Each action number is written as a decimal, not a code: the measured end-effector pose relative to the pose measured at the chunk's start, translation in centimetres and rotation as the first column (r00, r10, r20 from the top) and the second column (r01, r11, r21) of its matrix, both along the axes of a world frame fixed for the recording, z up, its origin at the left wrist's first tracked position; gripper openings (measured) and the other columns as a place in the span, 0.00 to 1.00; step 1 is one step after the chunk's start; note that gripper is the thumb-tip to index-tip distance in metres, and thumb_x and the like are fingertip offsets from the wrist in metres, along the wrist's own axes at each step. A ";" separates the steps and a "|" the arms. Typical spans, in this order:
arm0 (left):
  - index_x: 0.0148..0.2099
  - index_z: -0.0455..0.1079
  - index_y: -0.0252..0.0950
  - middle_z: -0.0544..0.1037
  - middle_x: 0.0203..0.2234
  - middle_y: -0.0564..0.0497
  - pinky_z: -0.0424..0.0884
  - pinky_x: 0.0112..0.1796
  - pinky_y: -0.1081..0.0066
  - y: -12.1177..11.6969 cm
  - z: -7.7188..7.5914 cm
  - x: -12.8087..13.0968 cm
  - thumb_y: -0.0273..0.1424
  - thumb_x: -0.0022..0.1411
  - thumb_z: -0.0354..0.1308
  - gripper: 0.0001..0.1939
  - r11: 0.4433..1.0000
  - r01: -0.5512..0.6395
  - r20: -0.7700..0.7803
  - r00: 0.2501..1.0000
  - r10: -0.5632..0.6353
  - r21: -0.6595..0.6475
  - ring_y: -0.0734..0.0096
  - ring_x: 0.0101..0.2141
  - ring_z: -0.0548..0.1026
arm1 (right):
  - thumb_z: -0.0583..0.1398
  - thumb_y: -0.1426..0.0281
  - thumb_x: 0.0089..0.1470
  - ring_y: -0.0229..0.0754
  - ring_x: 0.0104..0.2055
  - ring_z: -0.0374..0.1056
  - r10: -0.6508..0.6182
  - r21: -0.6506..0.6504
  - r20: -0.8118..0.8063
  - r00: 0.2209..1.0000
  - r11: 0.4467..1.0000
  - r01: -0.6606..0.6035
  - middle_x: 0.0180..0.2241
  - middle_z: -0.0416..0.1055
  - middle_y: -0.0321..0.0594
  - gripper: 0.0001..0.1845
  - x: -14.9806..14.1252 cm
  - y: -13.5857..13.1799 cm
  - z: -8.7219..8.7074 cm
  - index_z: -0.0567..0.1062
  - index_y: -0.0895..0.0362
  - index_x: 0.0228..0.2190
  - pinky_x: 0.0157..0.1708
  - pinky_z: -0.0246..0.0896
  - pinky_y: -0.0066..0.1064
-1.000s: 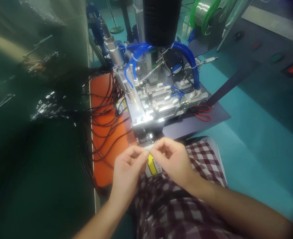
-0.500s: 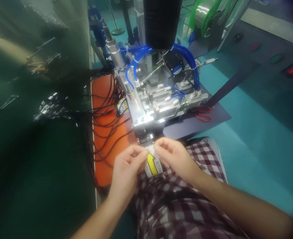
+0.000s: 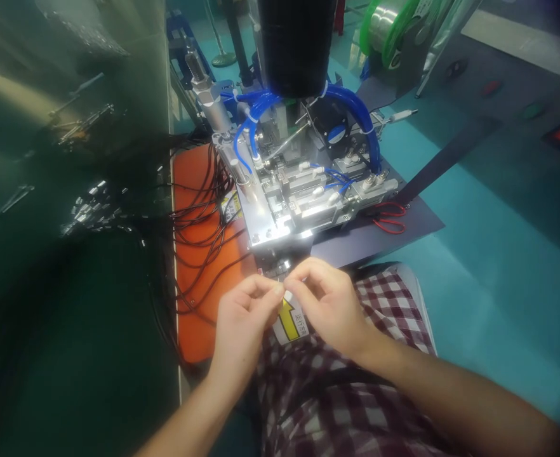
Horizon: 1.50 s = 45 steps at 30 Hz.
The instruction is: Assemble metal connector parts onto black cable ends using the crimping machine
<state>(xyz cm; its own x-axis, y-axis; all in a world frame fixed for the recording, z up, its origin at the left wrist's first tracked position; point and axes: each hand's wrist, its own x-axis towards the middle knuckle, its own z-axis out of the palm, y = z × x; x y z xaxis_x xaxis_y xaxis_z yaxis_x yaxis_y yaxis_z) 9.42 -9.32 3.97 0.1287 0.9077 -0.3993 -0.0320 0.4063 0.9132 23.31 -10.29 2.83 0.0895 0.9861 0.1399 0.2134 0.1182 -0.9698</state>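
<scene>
Both bare hands meet low in the centre of the view, with their fingertips touching or nearly so. The left hand point(image 3: 244, 308) comes up from seven o'clock, its thumb and forefinger narrowed to a pinch; the right hand point(image 3: 330, 304) comes in from about four o'clock in a like pinch, its other fingers curled in. Anything between the tips is too small and blurred to tell, so what either pinch holds cannot be said; if a small piece is there, it sits where the fingertips come together.

Taken from that meeting point, a white label with a yellow arrow point(image 3: 289, 322) shows just beside the fingertips at six o'clock, between the two hands and partly covered by them. At twelve to one o'clock, near but apart, stands the metal pneumatic fixture point(image 3: 303, 203), with blue air tubes point(image 3: 363, 114) arching over its far side. An orange plate point(image 3: 201, 330) lies at nine to ten o'clock, crossed by black cables point(image 3: 208, 238). Farther out toward ten o'clock, a blurred heap of shiny small pieces point(image 3: 94, 206) rests on the dark green worktop point(image 3: 70, 355). A red looped cord point(image 3: 390, 222) lies at two o'clock, and a green-flanged wire spool point(image 3: 385, 32) is well apart at one o'clock.
</scene>
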 end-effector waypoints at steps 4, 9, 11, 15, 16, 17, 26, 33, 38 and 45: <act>0.27 0.70 0.33 0.66 0.19 0.57 0.55 0.21 0.82 0.7 0.3 0.3 0.32 0.55 0.63 0.09 0.999 -0.006 -0.024 1.000 0.007 0.052 0.84 0.19 0.60 | 0.58 0.71 0.56 0.34 0.24 0.62 -0.018 -0.081 -0.077 0.997 0.997 0.012 0.22 0.66 0.34 0.09 0.0 0.5 0.1 0.69 0.57 0.24 0.24 0.58 0.27; 0.27 0.70 0.34 0.66 0.17 0.58 0.54 0.19 0.82 1.5 0.2 0.6 0.35 0.56 0.64 0.10 1.000 -0.017 -0.061 0.998 0.019 0.023 0.85 0.17 0.57 | 0.57 0.67 0.57 0.30 0.15 0.56 0.007 -0.354 -0.396 0.918 0.922 -0.160 0.14 0.64 0.28 0.10 0.5 1.5 -0.1 0.71 0.58 0.26 0.16 0.53 0.22; 0.27 0.71 0.34 0.67 0.17 0.58 0.53 0.18 0.82 1.6 0.1 0.7 0.35 0.56 0.64 0.11 1.000 -0.020 -0.057 0.998 0.021 0.003 0.86 0.17 0.57 | 0.58 0.68 0.57 0.30 0.16 0.58 -0.001 -0.363 -0.430 0.903 0.916 -0.172 0.15 0.65 0.29 0.09 0.7 1.8 -0.1 0.73 0.59 0.27 0.17 0.55 0.22; 0.27 0.70 0.34 0.68 0.17 0.57 0.55 0.18 0.83 1.7 0.1 0.8 0.34 0.55 0.64 0.10 1.000 -0.016 -0.045 0.999 0.015 -0.016 0.85 0.17 0.58 | 0.63 0.69 0.51 0.31 0.16 0.61 -0.035 -0.350 -0.380 0.924 0.931 -0.109 0.16 0.66 0.29 0.05 0.7 1.9 -0.4 0.73 0.59 0.27 0.16 0.54 0.21; 0.27 0.70 0.34 0.68 0.17 0.57 0.55 0.18 0.83 1.7 0.1 0.8 0.34 0.55 0.64 0.10 1.000 -0.015 -0.046 0.999 0.015 -0.016 0.85 0.17 0.58 | 0.63 0.69 0.51 0.31 0.16 0.61 -0.034 -0.342 -0.360 0.932 0.935 -0.098 0.16 0.65 0.29 0.06 0.7 1.8 -0.6 0.72 0.58 0.27 0.15 0.53 0.22; 0.27 0.70 0.33 0.67 0.16 0.58 0.55 0.18 0.83 1.7 0.1 0.9 0.34 0.55 0.64 0.10 1.000 -0.015 -0.050 0.999 0.014 -0.014 0.85 0.17 0.58 | 0.63 0.69 0.51 0.32 0.16 0.60 -0.029 -0.325 -0.335 0.942 0.942 -0.086 0.16 0.65 0.29 0.06 0.7 1.7 -0.7 0.72 0.58 0.26 0.16 0.53 0.22; 0.30 0.72 0.35 0.67 0.16 0.58 0.57 0.17 0.80 1.6 0.0 0.9 0.34 0.54 0.64 0.08 0.997 0.009 -0.171 0.985 0.004 0.071 0.82 0.16 0.60 | 0.59 0.70 0.55 0.36 0.25 0.61 0.072 -0.187 -0.066 0.995 0.979 -0.084 0.23 0.68 0.34 0.08 1.4 1.8 -0.3 0.71 0.57 0.25 0.27 0.57 0.30; 0.39 0.70 0.35 0.71 0.19 0.56 0.57 0.16 0.81 2.5 0.4 0.0 0.38 0.55 0.64 0.13 0.993 0.118 -0.168 0.979 -0.117 -0.006 0.81 0.16 0.63 | 0.61 0.68 0.52 0.29 0.18 0.52 0.070 -0.415 -0.494 0.867 0.857 -0.306 0.15 0.59 0.27 0.11 1.9 3.0 0.1 0.69 0.59 0.22 0.18 0.48 0.23; 0.37 0.72 0.35 0.70 0.17 0.56 0.63 0.20 0.79 2.1 0.7 -0.7 0.36 0.55 0.63 0.10 0.985 0.166 -0.344 0.929 -0.139 0.052 0.78 0.19 0.67 | 0.62 0.67 0.52 0.29 0.16 0.51 0.056 -0.421 -0.464 0.884 0.864 -0.276 0.15 0.59 0.26 0.11 1.7 2.9 -0.1 0.69 0.58 0.23 0.16 0.45 0.23; 0.33 0.74 0.34 0.77 0.26 0.50 0.68 0.26 0.76 2.5 -0.2 -1.2 0.36 0.56 0.62 0.09 0.977 0.165 -0.326 0.939 -0.113 0.134 0.71 0.26 0.74 | 0.61 0.66 0.54 0.29 0.17 0.52 0.059 -0.430 -0.486 0.872 0.853 -0.297 0.15 0.58 0.26 0.13 1.5 3.1 -0.6 0.67 0.58 0.21 0.18 0.48 0.24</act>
